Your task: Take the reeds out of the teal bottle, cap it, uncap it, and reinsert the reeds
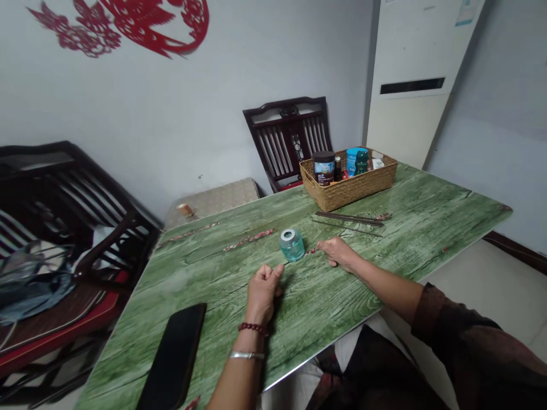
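A small blue-green glass bottle (pixel 292 250) with a silver collar and an open top stands upright on the green wood-patterned table (pixel 231 296). Just in front of it, to the left, my left hand (pixel 262 290) is closed in a pinch on a thin dark stick (pixel 286 263), only a short piece of which shows. To the right of the bottle, my right hand (pixel 336 252) is closed, its fingertips at a small reddish patch; whether that is table print or a held thing I cannot tell. Beyond it lie several thin dark sticks (pixel 350 218).
A wicker basket (pixel 359 191) with jars and bottles sits at the back right. A black phone (pixel 175 356) lies near the left front edge. Dark wooden chairs (pixel 294 136) stand behind and left; a low patterned surface (pixel 222 199) adjoins the table's far side.
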Tool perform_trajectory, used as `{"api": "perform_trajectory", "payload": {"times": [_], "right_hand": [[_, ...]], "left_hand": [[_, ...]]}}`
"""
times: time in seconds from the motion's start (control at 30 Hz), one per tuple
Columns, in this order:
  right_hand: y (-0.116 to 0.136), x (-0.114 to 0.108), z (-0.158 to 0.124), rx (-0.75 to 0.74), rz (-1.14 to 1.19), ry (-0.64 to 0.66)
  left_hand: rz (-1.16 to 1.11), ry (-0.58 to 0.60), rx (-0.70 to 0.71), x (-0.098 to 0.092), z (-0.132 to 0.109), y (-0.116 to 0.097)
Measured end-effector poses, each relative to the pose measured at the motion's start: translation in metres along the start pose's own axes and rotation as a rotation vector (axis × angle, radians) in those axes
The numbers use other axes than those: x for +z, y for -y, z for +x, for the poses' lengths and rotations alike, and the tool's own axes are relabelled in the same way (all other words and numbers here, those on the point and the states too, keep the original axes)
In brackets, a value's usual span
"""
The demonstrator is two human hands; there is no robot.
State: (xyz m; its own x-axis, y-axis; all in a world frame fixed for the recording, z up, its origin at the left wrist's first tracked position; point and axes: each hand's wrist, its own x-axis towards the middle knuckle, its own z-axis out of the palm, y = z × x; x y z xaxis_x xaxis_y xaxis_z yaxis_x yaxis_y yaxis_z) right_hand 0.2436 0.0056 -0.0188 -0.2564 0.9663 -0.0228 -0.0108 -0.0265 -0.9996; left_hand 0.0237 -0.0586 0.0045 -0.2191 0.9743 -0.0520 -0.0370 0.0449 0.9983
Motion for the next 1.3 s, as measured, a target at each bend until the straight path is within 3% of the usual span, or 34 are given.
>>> {"api": "perform_trajectory", "payload": {"times": [0.4,0.57,0.7,0.8,0.97,1.3], "right_hand": [[0.005,0.001,-0.002,-0.001,-0.052,-0.045],[0.021,0.004,0.017,-0.082,-0.275,-0.069],[0.027,0.018,0.045,-0.166,-0.354,0.033],[0.023,0.037,0.057,-0.217,-0.368,0.100],[0.012,0.058,0.055,-0.270,-0.475,0.052],[0.021,0.057,0.048,-0.239,-0.592,0.115]], "left_hand": [[0.011,0.005,-0.007,-0.001,0.006,-0.004],[-0.049,-0.050,0.149,-0.003,0.032,-0.021],[-0.106,0.042,0.361,0.009,0.054,-0.027],[-0.090,0.120,0.441,0.017,0.062,-0.021],[0.024,0.273,0.448,0.012,0.061,-0.008],[0.232,0.302,0.498,0.004,0.062,-0.014]]}}
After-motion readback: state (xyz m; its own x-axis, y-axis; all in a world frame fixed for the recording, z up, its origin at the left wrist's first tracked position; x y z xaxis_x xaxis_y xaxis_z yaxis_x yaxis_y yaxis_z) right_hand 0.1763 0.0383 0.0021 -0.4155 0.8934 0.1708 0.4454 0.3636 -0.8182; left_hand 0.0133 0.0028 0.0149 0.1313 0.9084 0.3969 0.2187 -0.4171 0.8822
